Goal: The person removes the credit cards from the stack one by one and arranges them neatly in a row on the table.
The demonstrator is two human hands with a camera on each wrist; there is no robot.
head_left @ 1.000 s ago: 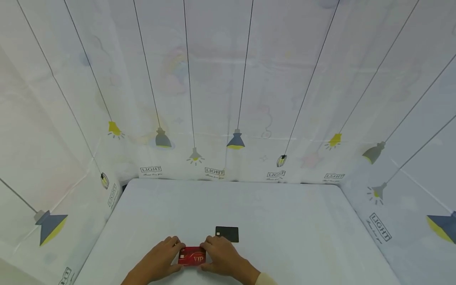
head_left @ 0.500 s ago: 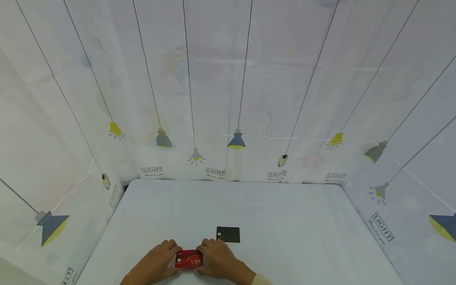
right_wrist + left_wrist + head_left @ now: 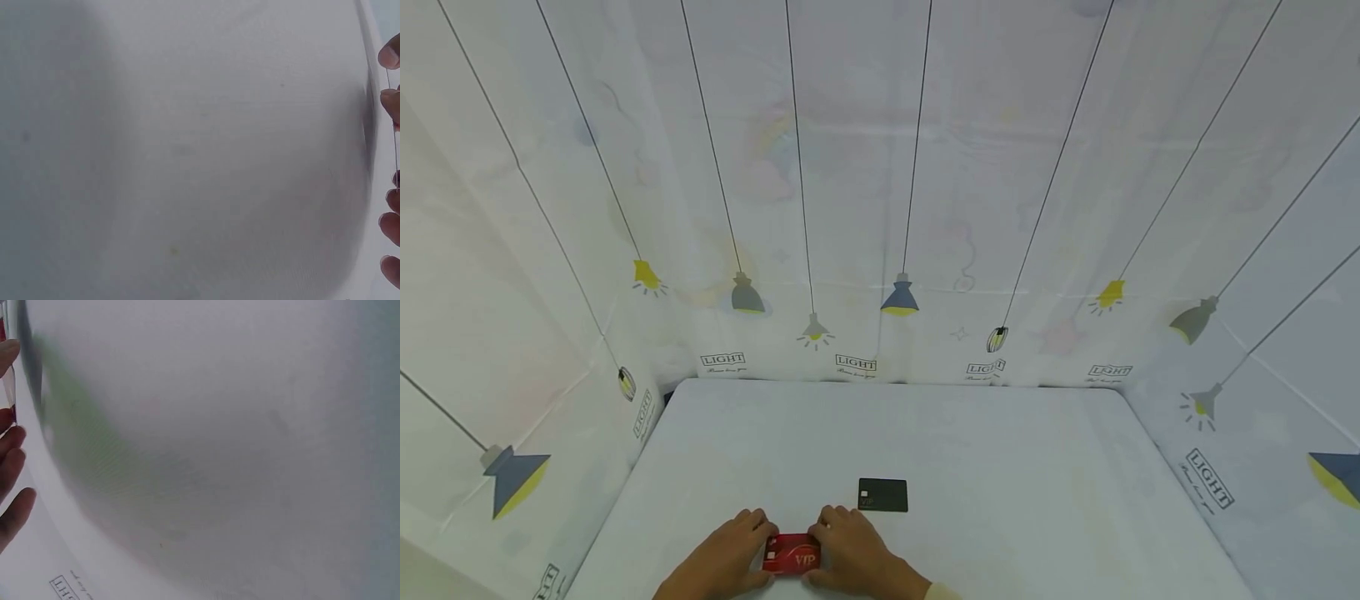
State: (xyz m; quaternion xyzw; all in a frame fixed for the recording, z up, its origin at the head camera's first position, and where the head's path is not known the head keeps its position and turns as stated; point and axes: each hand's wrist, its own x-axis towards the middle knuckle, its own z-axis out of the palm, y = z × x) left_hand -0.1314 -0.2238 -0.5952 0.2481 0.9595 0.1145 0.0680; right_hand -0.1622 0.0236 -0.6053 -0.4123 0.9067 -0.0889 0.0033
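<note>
A red bank-style card (image 3: 792, 555) marked VIP, with a small chip at its left, lies level between both hands in the head view. My left hand (image 3: 730, 552) holds its left end, thumb at the near corner and fingertips at the far one. On the right end my right hand (image 3: 852, 552) has the same kind of hold. At the left wrist view's edge, the left fingers (image 3: 17, 512) show beside a sliver of the card. Fingertips (image 3: 390, 228) of the right hand show beside the card's thin edge in the right wrist view.
A black card (image 3: 883, 495) with a chip and VIP lettering lies on the white table (image 3: 1015, 483), just beyond the right hand. Behind and at the sides hang white sheets (image 3: 850, 208) printed with lamps and LIGHT labels.
Both hands have moved left and nearer the person with the red card between them. The black card's near left corner, covered by the right hand before, now shows.
</note>
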